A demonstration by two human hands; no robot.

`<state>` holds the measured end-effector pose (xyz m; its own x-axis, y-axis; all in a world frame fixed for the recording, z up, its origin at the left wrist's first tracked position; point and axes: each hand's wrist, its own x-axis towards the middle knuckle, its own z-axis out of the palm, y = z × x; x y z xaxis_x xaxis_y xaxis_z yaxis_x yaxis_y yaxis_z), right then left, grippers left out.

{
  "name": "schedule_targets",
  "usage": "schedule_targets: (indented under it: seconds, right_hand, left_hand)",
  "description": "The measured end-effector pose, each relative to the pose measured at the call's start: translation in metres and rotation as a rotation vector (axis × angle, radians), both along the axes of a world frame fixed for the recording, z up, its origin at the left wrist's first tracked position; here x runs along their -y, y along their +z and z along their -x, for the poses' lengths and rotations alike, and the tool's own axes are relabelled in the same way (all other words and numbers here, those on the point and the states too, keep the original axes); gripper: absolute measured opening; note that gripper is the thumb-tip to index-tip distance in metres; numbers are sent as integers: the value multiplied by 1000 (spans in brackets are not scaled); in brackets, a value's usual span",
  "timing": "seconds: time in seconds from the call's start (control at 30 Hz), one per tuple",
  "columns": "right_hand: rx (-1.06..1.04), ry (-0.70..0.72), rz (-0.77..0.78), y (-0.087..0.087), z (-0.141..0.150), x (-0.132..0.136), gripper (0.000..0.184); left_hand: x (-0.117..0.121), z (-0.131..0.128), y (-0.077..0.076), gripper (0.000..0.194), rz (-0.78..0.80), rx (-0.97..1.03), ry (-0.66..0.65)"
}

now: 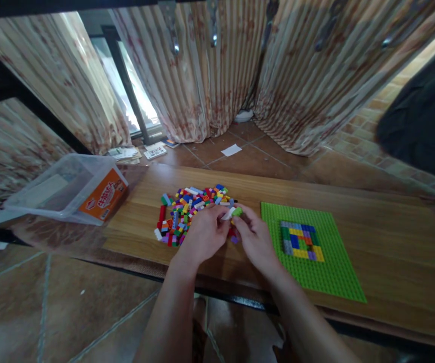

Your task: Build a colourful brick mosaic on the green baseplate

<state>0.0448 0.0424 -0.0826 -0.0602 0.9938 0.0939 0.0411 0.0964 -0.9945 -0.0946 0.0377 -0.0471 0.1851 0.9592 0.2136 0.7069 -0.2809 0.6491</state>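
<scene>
My left hand (210,225) is closed on a white brick (228,213) at the right side of a loose pile of coloured toy bricks (181,214). Just beside it, my right hand (254,233) pinches a light green brick (237,211). The two bricks meet or nearly meet between my fingertips; whether they are joined I cannot tell. A bit of yellow shows under the green one. To the right lies a green baseplate (326,275), bearing a low block of grey, blue, yellow, green and other bricks (301,242).
A clear plastic bin (66,161) with an orange label stands at the table's left end. The wooden table (391,242) has its near edge below my forearms. Striped curtains (209,65) hang behind it, and papers (231,150) lie on the tiled floor. A dark shape (425,111) fills the upper right.
</scene>
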Motion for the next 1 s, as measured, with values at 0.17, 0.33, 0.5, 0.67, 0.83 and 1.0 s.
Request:
schedule_targets:
  seconds: [0.17, 0.33, 0.5, 0.67, 0.83, 1.0]
  right_hand:
    - [-348, 30, 298, 4, 5, 0, 36]
    - [-315, -27, 279, 6, 4, 0, 38]
    - [-307, 2, 248, 5, 4, 1, 44]
    - [-319, -2, 258, 2, 2, 0, 47]
    - [187, -77, 104, -5, -7, -3, 50]
    - [458, -14, -72, -6, -5, -4, 41]
  left_hand:
    - [1, -5, 4, 18, 40, 56, 5]
    - [2, -9, 3, 16, 69, 100, -30]
    - [2, -4, 1, 19, 118, 136, -28]
    - [0, 5, 2, 21, 146, 148, -7]
    - [-2, 16, 2, 16, 165, 117, 158]
    - [-1, 17, 2, 14, 183, -4, 242]
